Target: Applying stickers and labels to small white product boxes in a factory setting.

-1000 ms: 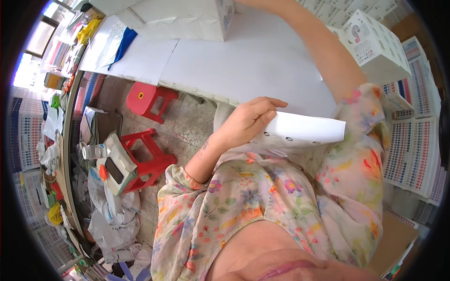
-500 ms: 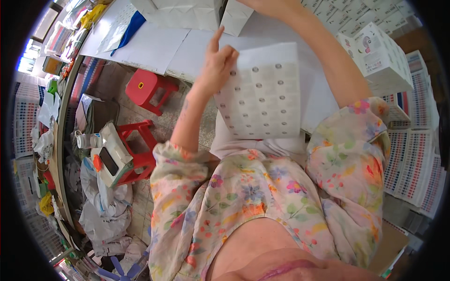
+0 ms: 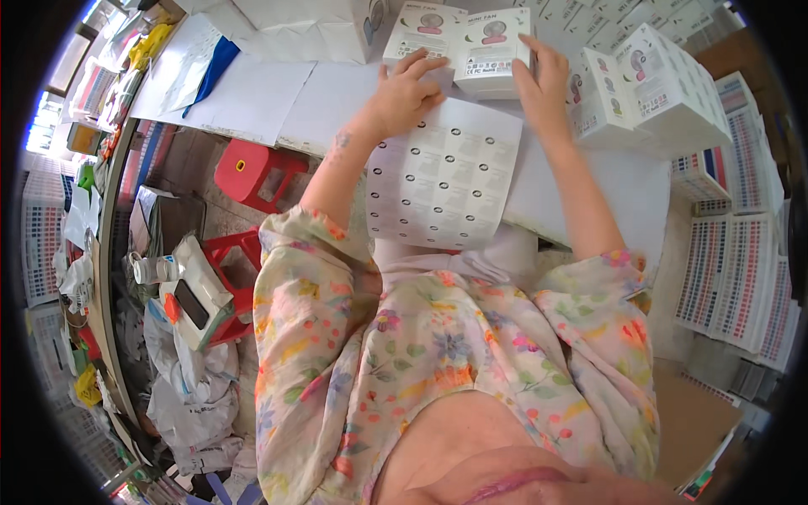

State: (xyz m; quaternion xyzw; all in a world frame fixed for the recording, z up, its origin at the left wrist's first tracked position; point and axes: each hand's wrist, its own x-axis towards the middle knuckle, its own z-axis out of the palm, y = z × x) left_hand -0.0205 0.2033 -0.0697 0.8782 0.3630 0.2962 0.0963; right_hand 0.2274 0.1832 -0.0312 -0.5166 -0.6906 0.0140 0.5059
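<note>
A white sheet [image 3: 442, 172] with rows of small dark round marks lies in front of the person, partly on the white table [image 3: 581, 189], with its near end poking out over the person's lap. Just past the far edge of the sheet, two small white boxes stand side by side: the left box [image 3: 425, 34] and the right box [image 3: 492, 42], each with a picture of a little fan. The left hand [image 3: 411, 97] is over the far left corner of the sheet, with its fingers partly bent and a bit apart. Its fingertips reach up to the near side of the left box, but I cannot tell if they pinch anything. The right hand [image 3: 543, 93] is past the far right corner of the sheet, with its thumb and first finger spread apart. They touch the right end of the right box, but I cannot tell how tightly. To the right of the sheet, more white boxes [image 3: 673, 88] stand together. Far off to the left of the sheet, there is a red stool [image 3: 244, 172], and nearer the person than that stool, a black phone [image 3: 192, 305] lies on a pale pack [image 3: 210, 273].
</note>
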